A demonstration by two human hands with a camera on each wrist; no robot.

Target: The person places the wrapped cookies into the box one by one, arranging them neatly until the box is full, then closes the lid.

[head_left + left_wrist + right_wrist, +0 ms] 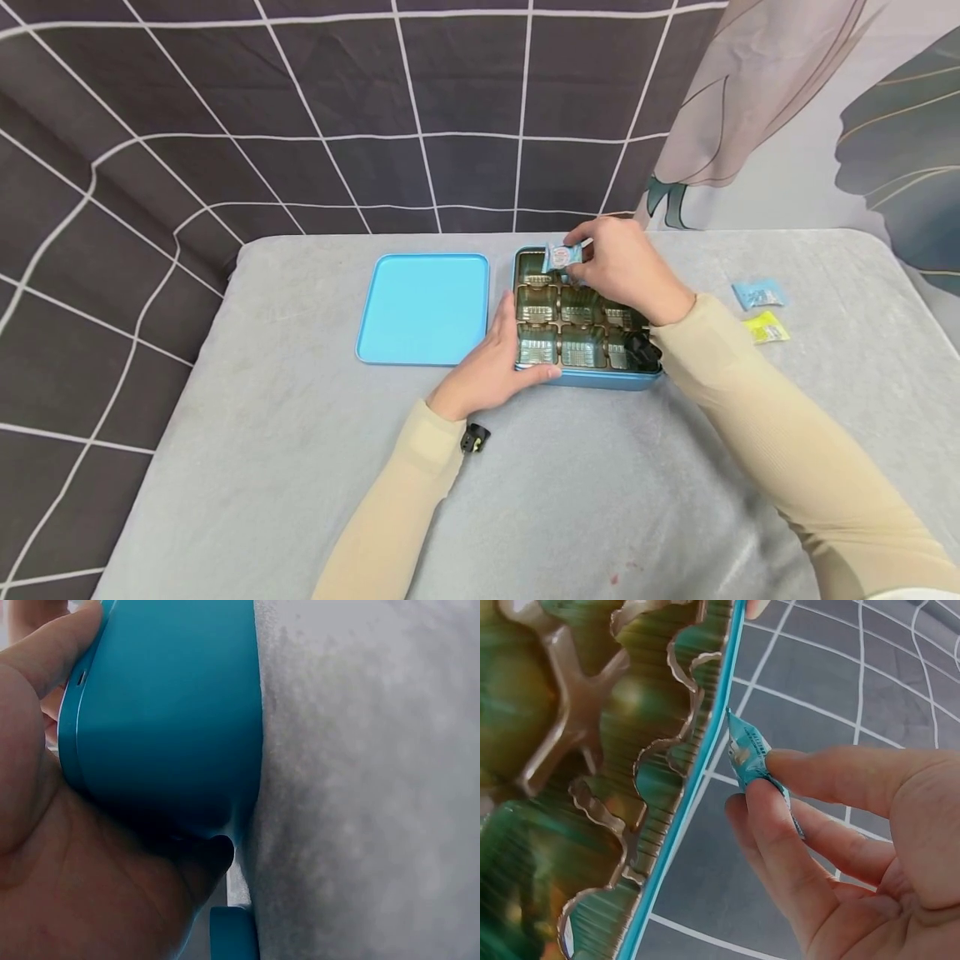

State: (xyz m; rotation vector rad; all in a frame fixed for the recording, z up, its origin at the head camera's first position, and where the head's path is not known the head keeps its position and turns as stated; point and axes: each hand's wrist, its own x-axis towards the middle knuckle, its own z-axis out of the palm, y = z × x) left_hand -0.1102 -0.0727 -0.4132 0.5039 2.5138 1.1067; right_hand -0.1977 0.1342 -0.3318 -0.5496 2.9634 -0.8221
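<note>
An open blue tin (607, 380) holds a dark, shiny plastic tray (558, 327) divided into several compartments. Along the tin's left side lies my left hand (486, 371), its fingers straight and its thumb reaching across the front edge. The left wrist view shows that thumb at the rim and the palm around the corner of the tin (165, 712). Over the back row of compartments, my right hand (626, 265) pinches a small light-blue wrapped candy (561, 256) between thumb and fingers. From the right wrist, the candy (750, 750) appears beyond the tin's blue rim.
To the left of the tin, a flat light-blue lid (423, 310) lies on the grey cloth-covered table (285, 433). A blue packet (759, 293) and a yellow packet (767, 327) lie to the right. A dark checked curtain (465, 92) hangs behind the table's far edge.
</note>
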